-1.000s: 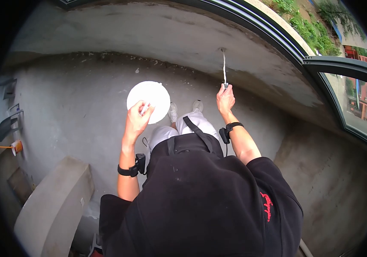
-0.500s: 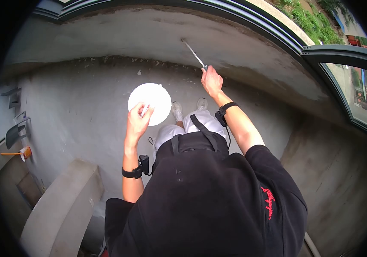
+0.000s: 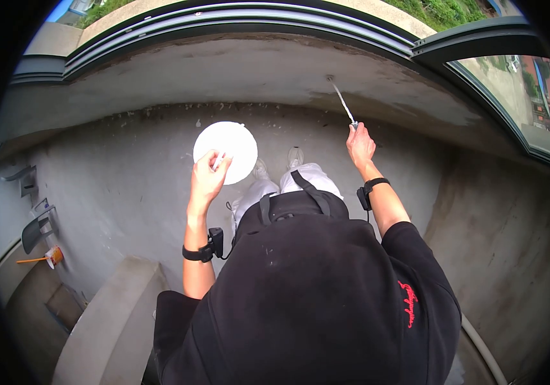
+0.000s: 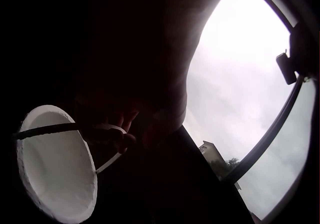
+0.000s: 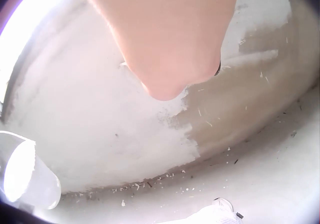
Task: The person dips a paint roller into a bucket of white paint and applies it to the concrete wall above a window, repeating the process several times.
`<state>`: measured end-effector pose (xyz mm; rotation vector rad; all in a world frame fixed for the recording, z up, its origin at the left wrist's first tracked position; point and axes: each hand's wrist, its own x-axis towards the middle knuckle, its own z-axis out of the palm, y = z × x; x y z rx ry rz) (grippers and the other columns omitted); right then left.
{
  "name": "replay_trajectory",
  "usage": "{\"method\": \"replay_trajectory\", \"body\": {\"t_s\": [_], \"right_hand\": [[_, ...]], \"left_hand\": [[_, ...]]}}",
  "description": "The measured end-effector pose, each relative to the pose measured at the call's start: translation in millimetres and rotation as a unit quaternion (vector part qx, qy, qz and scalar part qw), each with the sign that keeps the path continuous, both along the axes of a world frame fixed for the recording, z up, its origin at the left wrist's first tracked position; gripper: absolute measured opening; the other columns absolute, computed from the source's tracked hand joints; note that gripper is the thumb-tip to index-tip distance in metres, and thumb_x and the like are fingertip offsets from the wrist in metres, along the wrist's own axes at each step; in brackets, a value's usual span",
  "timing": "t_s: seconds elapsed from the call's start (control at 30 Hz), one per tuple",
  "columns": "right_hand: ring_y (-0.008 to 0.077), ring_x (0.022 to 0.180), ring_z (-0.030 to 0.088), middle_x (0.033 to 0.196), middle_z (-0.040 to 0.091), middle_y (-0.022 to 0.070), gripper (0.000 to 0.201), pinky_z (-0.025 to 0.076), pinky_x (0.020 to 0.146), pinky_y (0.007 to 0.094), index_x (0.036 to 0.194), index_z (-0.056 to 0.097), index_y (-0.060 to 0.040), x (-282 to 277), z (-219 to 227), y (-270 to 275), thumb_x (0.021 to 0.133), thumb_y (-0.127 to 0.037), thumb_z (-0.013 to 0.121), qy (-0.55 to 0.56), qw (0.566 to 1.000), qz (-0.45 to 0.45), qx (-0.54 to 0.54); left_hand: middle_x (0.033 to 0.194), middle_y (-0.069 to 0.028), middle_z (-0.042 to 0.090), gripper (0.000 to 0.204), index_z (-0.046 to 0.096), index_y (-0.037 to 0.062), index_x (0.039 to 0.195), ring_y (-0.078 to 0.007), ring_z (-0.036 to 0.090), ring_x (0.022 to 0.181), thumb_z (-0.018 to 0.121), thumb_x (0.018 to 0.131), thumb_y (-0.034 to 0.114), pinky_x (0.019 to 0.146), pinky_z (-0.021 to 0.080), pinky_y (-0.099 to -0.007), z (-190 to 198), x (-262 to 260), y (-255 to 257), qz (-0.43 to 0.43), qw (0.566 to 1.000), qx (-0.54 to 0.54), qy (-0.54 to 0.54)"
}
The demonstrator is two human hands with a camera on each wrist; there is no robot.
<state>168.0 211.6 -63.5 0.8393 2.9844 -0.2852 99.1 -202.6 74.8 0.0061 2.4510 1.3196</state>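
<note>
In the head view my left hand [image 3: 209,176] grips the handle of a white bucket [image 3: 239,138], fingers curled round it, with the bucket hanging in front of my legs. The left wrist view shows the bucket's [image 4: 60,174] white-coated inside and its thin handle [image 4: 111,161]. My right hand [image 3: 361,146] holds a tool [image 3: 344,104] with a silvery part by the fingers and a thin, white-coated length reaching to the wall [image 3: 255,77]. Its exact kind cannot be told. In the right wrist view the back of my hand [image 5: 170,58] hides most of it, close over the wall's whitish coat [image 5: 100,108].
A brown uncoated wall area [image 5: 235,108] borders the whitish coat. White flecks [image 5: 185,188] lie along the wall's foot. Above runs a window frame [image 3: 236,16], with a window sash [image 3: 499,48] at right. A concrete ledge [image 3: 114,314] and an orange-handled item [image 3: 50,258] are at left.
My right hand swept the tool left along the wall, then back right. My left hand and the bucket stayed nearly still. The head view has tilted up, showing more of the window frame.
</note>
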Motion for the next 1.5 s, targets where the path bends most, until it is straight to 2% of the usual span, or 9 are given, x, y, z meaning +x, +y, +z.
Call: {"method": "replay_trajectory", "body": {"t_s": [0.2,0.47,0.53,0.67,0.83,0.87,1.07,1.27,1.5], "right_hand": [[0.0435,0.08,0.064,0.095,0.064,0.0189,0.034,0.052,0.067,0.053,0.102,0.05,-0.006,36.1,30.8,35.6,0.098,-0.039,0.042,0.004,1.0,-0.007,0.026],[0.0422,0.079,0.064,0.089,0.065,0.0183,0.039,0.052,0.067,0.0509,0.097,0.052,-0.0039,34.6,10.2,54.2,0.098,-0.041,0.042,0.051,0.996,0.067,0.006],[0.0421,0.081,0.064,0.09,0.065,0.0208,0.041,0.051,0.069,0.0509,0.098,0.052,-0.0021,22.9,-5.9,44.8,0.098,-0.042,0.04,-0.038,0.998,0.059,-0.008],[0.0437,0.084,0.064,0.093,0.065,0.0238,0.043,0.05,0.075,0.052,0.1,0.05,0.0001,-3.6,-38.1,27.0,0.099,-0.041,0.037,-0.096,0.992,0.05,-0.065],[0.0459,0.089,0.062,0.102,0.061,0.0279,0.042,0.05,0.079,0.0521,0.103,0.046,0.0009,-33.4,-103.9,11.7,0.1,-0.039,0.036,-0.078,0.991,0.035,-0.107],[0.0403,0.087,0.064,0.1,0.061,0.0225,0.037,0.052,0.077,0.0483,0.103,0.046,-0.0007,-41.0,-115.1,4.9,0.1,-0.037,0.038,-0.088,0.992,0.043,-0.083],[0.0388,0.095,0.061,0.103,0.059,0.0221,0.031,0.05,0.081,0.0478,0.104,0.045,0.0003,-78.8,-176.1,-31.3,0.098,-0.03,0.045,-0.098,0.99,0.035,-0.1],[0.0421,0.097,0.06,0.105,0.06,0.0247,0.032,0.048,0.083,0.0498,0.105,0.046,0.0015,-110.4,-198.6,-69.6,0.096,-0.029,0.047,-0.117,0.978,-0.009,-0.175],[0.0405,0.094,0.063,0.102,0.062,0.0218,0.033,0.049,0.081,0.0508,0.104,0.047,0.0001,-119.4,-210.8,-72.8,0.096,-0.032,0.049,-0.109,0.988,-0.02,-0.112]], "left_hand": [[0.064,-0.0033,0.057,0.027,0.063,-0.0026,0.086,-0.0068,0.047,0.061,0.068,0.084,0.024,0.056,0.039,-0.0261,6.9,1.5,-0.3,0.015,0.999,0.027,0.016],[0.065,0.0038,0.056,0.021,0.063,-0.0008,0.084,-0.0035,0.045,0.06,0.066,0.087,0.02,0.055,0.038,-0.0229,12.6,13.0,14.3,0.092,0.993,0.078,-0.009],[0.065,0.004,0.056,0.022,0.063,-0.0005,0.084,-0.0029,0.045,0.06,0.066,0.088,0.021,0.056,0.037,-0.0217,10.0,12.9,13.7,0.097,0.993,0.069,-0.014],[0.064,0.0044,0.056,0.022,0.062,-0.0001,0.084,-0.0022,0.045,0.06,0.066,0.088,0.021,0.055,0.036,-0.0212,-4.8,13.7,8.5,0.122,0.991,0.048,-0.019],[0.064,0.005,0.053,0.02,0.062,0.0004,0.085,-0.0023,0.041,0.059,0.065,0.089,0.02,0.055,0.034,-0.0212,-22.1,9.6,8.2,0.149,0.988,0.005,-0.029],[0.064,0.005,0.053,0.02,0.062,0.0004,0.085,-0.0023,0.041,0.059,0.065,0.089,0.02,0.055,0.034,-0.0212,-27.2,9.5,8.2,0.154,0.988,0.007,-0.032],[0.063,0.0042,0.053,0.021,0.061,0.0001,0.085,-0.0032,0.042,0.059,0.064,0.089,0.02,0.054,0.034,-0.0219,-53.6,13.8,-1.9,0.187,0.981,-0.015,-0.041],[0.063,0.0035,0.053,0.02,0.06,0.0,0.085,-0.0037,0.042,0.06,0.064,0.088,0.019,0.054,0.034,-0.023,-55.6,17.1,-0.8,0.222,0.973,-0.012,-0.061],[0.066,0.0011,0.057,0.021,0.06,-0.0003,0.087,-0.0045,0.046,0.061,0.064,0.088,0.02,0.056,0.037,-0.0234,-62.9,18.1,-9.4,0.209,0.974,-0.037,-0.08]]}}
